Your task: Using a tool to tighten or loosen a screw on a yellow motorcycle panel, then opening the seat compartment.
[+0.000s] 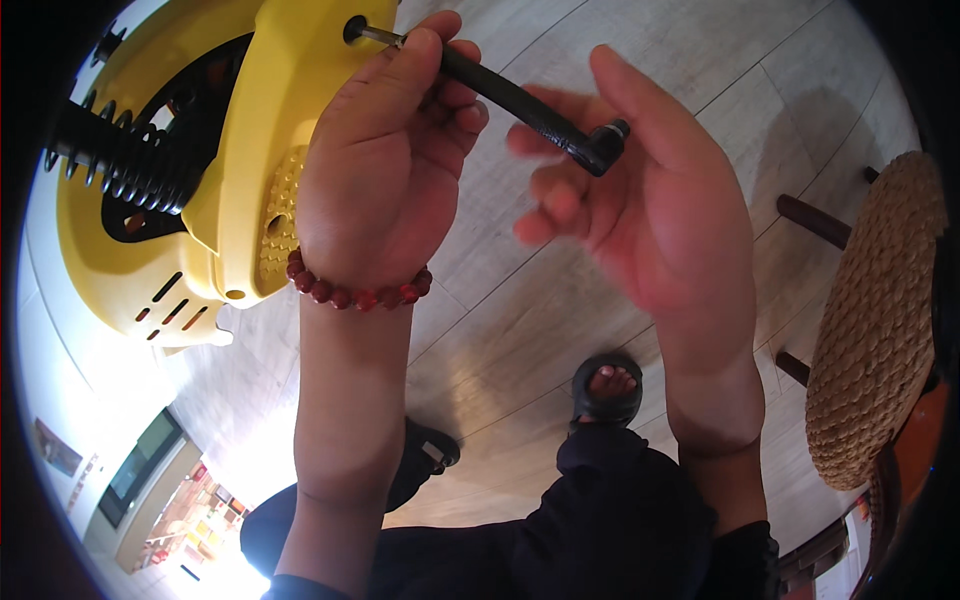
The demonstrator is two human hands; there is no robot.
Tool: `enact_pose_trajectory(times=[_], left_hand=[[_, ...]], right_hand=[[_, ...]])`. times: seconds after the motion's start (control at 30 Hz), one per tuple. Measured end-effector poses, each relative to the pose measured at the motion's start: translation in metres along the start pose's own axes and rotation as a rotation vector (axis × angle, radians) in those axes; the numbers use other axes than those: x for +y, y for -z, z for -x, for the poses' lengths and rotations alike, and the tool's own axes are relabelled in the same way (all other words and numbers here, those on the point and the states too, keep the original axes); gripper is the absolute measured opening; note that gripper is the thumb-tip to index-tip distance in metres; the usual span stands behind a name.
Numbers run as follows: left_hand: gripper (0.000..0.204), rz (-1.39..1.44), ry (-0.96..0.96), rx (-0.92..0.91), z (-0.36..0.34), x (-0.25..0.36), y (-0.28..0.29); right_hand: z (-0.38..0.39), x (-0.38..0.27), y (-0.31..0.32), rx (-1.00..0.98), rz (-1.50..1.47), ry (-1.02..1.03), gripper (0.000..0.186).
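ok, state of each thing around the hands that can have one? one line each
Left hand: closed on the tool, thumb against fingers
Right hand: open, fingers spread and blurred, by the tool's angled end
Black angled-end hand tool: slanted, metal shaft in the round recess
Yellow plastic shell: recess occupied by shaft
Bead bracelet: worn
Black coil spring: gaps between coils

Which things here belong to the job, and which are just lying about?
In the job:
black-handled driver, in the left hand
yellow plastic body, the driver's shaft at its hole
open right hand

Just about:
woven seat
black sandal, worn
red bead bracelet, worn
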State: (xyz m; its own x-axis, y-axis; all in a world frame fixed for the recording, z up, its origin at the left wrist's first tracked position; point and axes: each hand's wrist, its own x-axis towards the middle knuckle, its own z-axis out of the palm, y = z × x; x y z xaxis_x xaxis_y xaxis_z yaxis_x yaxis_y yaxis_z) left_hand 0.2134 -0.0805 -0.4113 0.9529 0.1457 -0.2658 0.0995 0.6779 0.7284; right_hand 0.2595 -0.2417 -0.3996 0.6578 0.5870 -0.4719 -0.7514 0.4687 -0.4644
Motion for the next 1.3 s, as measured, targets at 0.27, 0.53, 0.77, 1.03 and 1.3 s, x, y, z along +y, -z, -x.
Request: enact_pose_trajectory(times=[0.27, 0.53, 0.77, 1.03, 1.3], left_hand=[[0.030, -0.019, 0.006, -0.009, 0.004, 0.002, -0.005], [0.032, 0.008, 0.067, -0.029, 0.003, 0.005, -0.004], [0.033, -0.021, 0.048, -0.079, -0.002, 0.000, 0.005], [0.031, -0.085, 0.043, 0.126, 0.000, -0.003, -0.005], [0.032, -0.076, 0.031, -0.070, 0.000, 0.003, -0.007]], right_hand=[[-0.002, -0.009, 0.002, -0.213, 0.228, -0.291, 0.030], [-0.002, -0.004, -0.008, -0.148, 0.649, 0.094, 0.022], [0.001, -0.001, -0.012, -0.123, -0.011, -0.141, 0.027], [-0.013, 0.011, 0.002, -0.116, 1.305, 0.618, 0.024], [-0.001, 0.017, -0.011, -0.086, 0.537, 0.458, 0.027]])
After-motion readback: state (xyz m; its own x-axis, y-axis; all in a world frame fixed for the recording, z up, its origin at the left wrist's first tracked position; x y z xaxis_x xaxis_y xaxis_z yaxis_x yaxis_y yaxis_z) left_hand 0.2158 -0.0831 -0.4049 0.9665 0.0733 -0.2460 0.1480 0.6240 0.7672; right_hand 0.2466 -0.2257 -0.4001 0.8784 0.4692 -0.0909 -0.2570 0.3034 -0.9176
